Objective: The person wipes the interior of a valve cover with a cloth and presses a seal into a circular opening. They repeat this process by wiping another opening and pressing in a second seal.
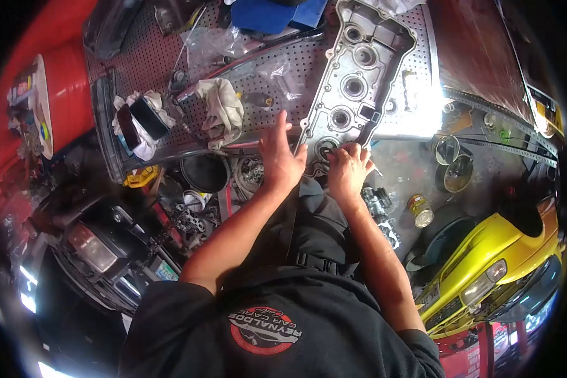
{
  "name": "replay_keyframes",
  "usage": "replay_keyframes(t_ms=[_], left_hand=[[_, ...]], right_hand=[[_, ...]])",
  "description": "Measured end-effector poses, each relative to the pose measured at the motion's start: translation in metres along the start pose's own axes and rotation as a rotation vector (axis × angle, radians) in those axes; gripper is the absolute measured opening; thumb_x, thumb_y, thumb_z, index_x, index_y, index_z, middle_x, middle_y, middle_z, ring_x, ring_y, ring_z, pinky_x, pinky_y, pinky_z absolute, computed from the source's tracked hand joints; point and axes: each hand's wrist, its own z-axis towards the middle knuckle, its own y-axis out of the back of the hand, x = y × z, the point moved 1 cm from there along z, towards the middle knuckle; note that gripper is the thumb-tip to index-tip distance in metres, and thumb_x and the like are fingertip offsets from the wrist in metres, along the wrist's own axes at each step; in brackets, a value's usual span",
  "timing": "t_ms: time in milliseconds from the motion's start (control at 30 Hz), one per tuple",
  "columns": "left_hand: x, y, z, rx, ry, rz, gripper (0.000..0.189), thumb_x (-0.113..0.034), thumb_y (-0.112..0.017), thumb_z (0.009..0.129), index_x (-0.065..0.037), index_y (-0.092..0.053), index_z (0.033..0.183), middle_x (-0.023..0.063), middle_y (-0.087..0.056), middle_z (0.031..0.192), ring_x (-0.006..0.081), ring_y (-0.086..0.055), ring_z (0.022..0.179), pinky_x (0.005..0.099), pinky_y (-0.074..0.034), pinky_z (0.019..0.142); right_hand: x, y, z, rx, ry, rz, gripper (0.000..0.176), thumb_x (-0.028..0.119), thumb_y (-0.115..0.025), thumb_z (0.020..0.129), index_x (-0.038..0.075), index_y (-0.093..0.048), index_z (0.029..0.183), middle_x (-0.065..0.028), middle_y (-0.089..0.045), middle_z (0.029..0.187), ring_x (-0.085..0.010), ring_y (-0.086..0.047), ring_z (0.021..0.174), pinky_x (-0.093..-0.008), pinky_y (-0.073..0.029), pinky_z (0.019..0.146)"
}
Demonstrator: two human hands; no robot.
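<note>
A grey metal engine valve cover (358,104) with a row of round holes lies slanted on the perforated bench, its near end close to my body. My left hand (282,159) is open at its left edge, fingers stretched out and the thumb against or right beside the rim. Over the hole at the near end, my right hand (348,169) is closed with its fingers curled down. A thin metal piece (376,169) pokes out by its outer side. What the fingertips grip is hidden under the hand.
On the perforated bench (151,63) lie a crumpled cloth (223,112), plastic bags (215,45) and two phones (148,118) on a rag. Below are a black round pan (205,172), a can (420,211) and metal parts. A yellow vehicle front (485,258) stands right, a dark one (91,246) left.
</note>
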Motion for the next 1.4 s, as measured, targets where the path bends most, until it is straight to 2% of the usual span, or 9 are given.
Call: replay_keyframes(t_ms=[200,233,367,833,900,1100,1200,1300,1400], left_hand=[[0.0,-0.032,-0.019,-0.029,0.079,0.013,0.102,-0.011,-0.084,0.075,-0.009,-0.026,0.158,0.0169,-0.061,0.131,0.0365,-0.054,0.124,0.051,-0.03,0.113],[0.003,-0.038,-0.021,-0.04,0.043,0.059,0.103,-0.017,-0.084,0.076,-0.006,-0.023,0.159,0.0176,-0.062,0.128,0.0348,-0.058,0.117,0.0567,-0.028,0.113],[0.002,-0.052,-0.03,-0.084,0.082,0.049,0.107,-0.021,-0.085,0.076,-0.008,-0.021,0.16,0.0213,-0.061,0.127,0.0352,-0.059,0.118,0.0598,-0.024,0.114],[0.008,-0.058,-0.03,-0.157,0.144,-0.033,0.106,-0.018,-0.083,0.075,-0.007,-0.02,0.159,0.0208,-0.058,0.134,0.0326,-0.059,0.12,0.056,-0.026,0.113],[0.01,-0.06,-0.03,-0.2,0.124,-0.041,0.103,-0.019,-0.083,0.074,-0.007,-0.025,0.158,0.0205,-0.062,0.129,0.032,-0.061,0.118,0.0504,-0.03,0.109],[0.012,-0.06,-0.029,-0.179,0.154,-0.04,0.102,-0.019,-0.083,0.075,-0.007,-0.024,0.158,0.021,-0.062,0.128,0.033,-0.061,0.118,0.0499,-0.03,0.108],[0.009,-0.059,-0.027,-0.118,0.208,-0.056,0.109,-0.021,-0.084,0.077,-0.008,-0.016,0.161,0.0227,-0.058,0.136,0.0351,-0.057,0.122,0.0592,-0.022,0.115],[0.007,-0.059,-0.025,-0.119,0.228,-0.039,0.109,-0.023,-0.084,0.078,-0.008,-0.015,0.161,0.022,-0.058,0.136,0.035,-0.057,0.122,0.0593,-0.022,0.114],[0.004,-0.059,-0.024,-0.149,0.203,0.015,0.106,-0.023,-0.085,0.077,-0.007,-0.019,0.159,0.0258,-0.056,0.14,0.0361,-0.055,0.129,0.0517,-0.027,0.112]], right_hand=[[-0.001,-0.005,0.002,-0.008,0.051,-0.082,0.02,0.028,-0.069,0.089,0.012,-0.077,0.097,-0.0042,-0.061,0.115,-0.0313,-0.048,0.119,-0.0512,-0.034,0.098],[-0.005,-0.008,0.003,-0.018,0.072,-0.09,0.021,0.029,-0.068,0.089,0.012,-0.077,0.098,-0.0045,-0.06,0.116,-0.0312,-0.048,0.119,-0.0511,-0.034,0.098],[-0.008,-0.008,0.001,-0.06,0.147,-0.209,0.023,0.031,-0.069,0.089,0.013,-0.075,0.103,-0.0041,-0.061,0.115,-0.0297,-0.05,0.117,-0.0499,-0.035,0.097],[-0.021,-0.012,0.012,-0.254,0.224,-0.134,0.03,0.029,-0.074,0.085,0.016,-0.072,0.113,-0.0012,-0.072,0.101,-0.0257,-0.059,0.106,-0.0488,-0.035,0.1],[-0.022,-0.01,0.013,-0.229,0.236,-0.116,0.029,0.028,-0.074,0.085,0.016,-0.072,0.112,-0.0005,-0.072,0.1,-0.0255,-0.059,0.107,-0.0485,-0.034,0.1],[-0.027,-0.011,0.018,-0.162,0.242,-0.055,0.033,0.028,-0.076,0.084,0.019,-0.072,0.116,0.0016,-0.073,0.098,-0.0243,-0.058,0.107,-0.0482,-0.034,0.1],[-0.027,-0.011,0.02,-0.138,0.236,-0.062,0.039,0.031,-0.079,0.081,0.02,-0.073,0.118,0.0015,-0.071,0.101,-0.0244,-0.057,0.108,-0.0481,-0.034,0.1],[-0.02,-0.003,0.02,-0.101,0.255,-0.107,0.043,0.034,-0.081,0.078,0.022,-0.074,0.119,0.0005,-0.066,0.107,-0.0251,-0.055,0.111,-0.0477,-0.034,0.1],[-0.021,0.0,0.017,-0.063,0.293,-0.126,0.043,0.035,-0.082,0.076,0.023,-0.075,0.117,-0.0005,-0.063,0.112,-0.0257,-0.054,0.114,-0.048,-0.035,0.099]])
